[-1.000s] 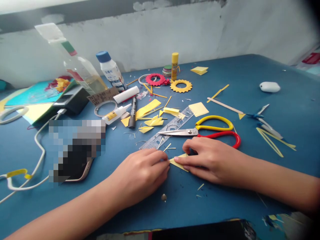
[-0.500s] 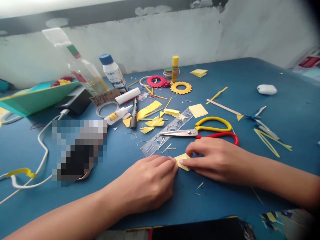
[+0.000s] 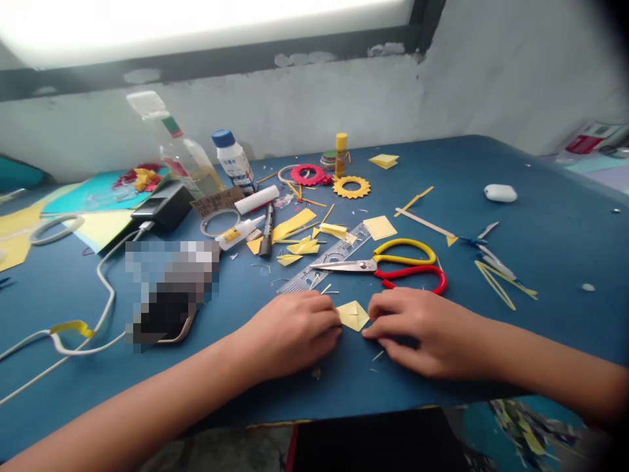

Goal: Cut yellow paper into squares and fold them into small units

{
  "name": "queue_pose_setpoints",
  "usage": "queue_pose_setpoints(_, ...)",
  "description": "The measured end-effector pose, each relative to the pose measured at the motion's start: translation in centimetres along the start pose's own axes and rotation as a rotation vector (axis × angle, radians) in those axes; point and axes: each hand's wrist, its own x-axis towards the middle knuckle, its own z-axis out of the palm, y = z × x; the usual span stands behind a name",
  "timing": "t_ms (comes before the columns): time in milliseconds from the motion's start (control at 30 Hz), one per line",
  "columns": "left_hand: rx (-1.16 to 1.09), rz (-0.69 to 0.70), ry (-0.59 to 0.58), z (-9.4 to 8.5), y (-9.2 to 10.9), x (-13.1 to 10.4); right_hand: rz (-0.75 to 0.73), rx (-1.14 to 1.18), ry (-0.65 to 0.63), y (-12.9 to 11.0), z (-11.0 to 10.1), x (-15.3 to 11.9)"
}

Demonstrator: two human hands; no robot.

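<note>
A small folded piece of pale yellow paper (image 3: 352, 317) lies on the blue table, creased into a kite-like shape. My left hand (image 3: 299, 335) is closed at its left corner, fingers curled together and covering that tip. On the other side my right hand (image 3: 425, 331) rests with bent fingers apart, its fingertips by the paper's right corner and nothing held. Just beyond lie scissors (image 3: 363, 265) with one yellow and one red handle, blades across a clear plastic ruler (image 3: 299, 280). Yellow paper scraps (image 3: 304, 245) and a square yellow paper (image 3: 380, 227) sit further back.
Left are a phone (image 3: 170, 301), a white cable (image 3: 112, 288) and a black charger box (image 3: 163, 202). Behind stand a glass bottle (image 3: 189, 160), a blue-capped bottle (image 3: 234, 160) and a glue stick (image 3: 341, 156). A craft stick (image 3: 425, 223) and white case (image 3: 500, 193) are right.
My right hand has drawn back from the yellow paper, uncovering more of its folded face. My left hand stays at its left end. The camera view has tilted up.
</note>
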Motion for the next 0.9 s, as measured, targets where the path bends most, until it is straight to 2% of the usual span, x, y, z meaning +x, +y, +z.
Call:
queue_pose_setpoints(67, -0.068, -0.118, -0.01, -0.2, -0.1, 0.9, 0.106, 0.109, 0.03, 0.3, -0.3, 0.2)
queue_pose_setpoints(167, -0.104, -0.307, -0.032, -0.4, 0.2, 2.3, 0.221, 0.125, 0.069, 0.6, -0.6, 0.7)
queue_pose_setpoints(233, -0.11, -0.356, -0.055, -0.5, 0.4, 3.1, 0.249, 0.107, 0.056, 0.6, -0.7, 1.1)
queue_pose_setpoints(367, -0.147, -0.334, -0.096, -0.8, 0.4, 4.0, 0.275, 0.084, 0.067, 0.6, -0.5, 1.8)
queue_pose_setpoints(500, -0.238, -0.268, -0.187, -1.6, -0.4, 4.6, 0.359, 0.068, 0.082, 0.6, -0.3, 2.6)
queue_pose_setpoints(733, -0.327, -0.258, -0.328, -2.7, -1.9, 5.8, 0.409, 0.093, 0.027, 0.4, -1.1, 3.1)
queue_pose_setpoints(900, -0.365, -0.243, -0.342, -2.9, -2.3, 5.9, 0.391, 0.105, -0.047, 0.4, -1.9, 3.9)
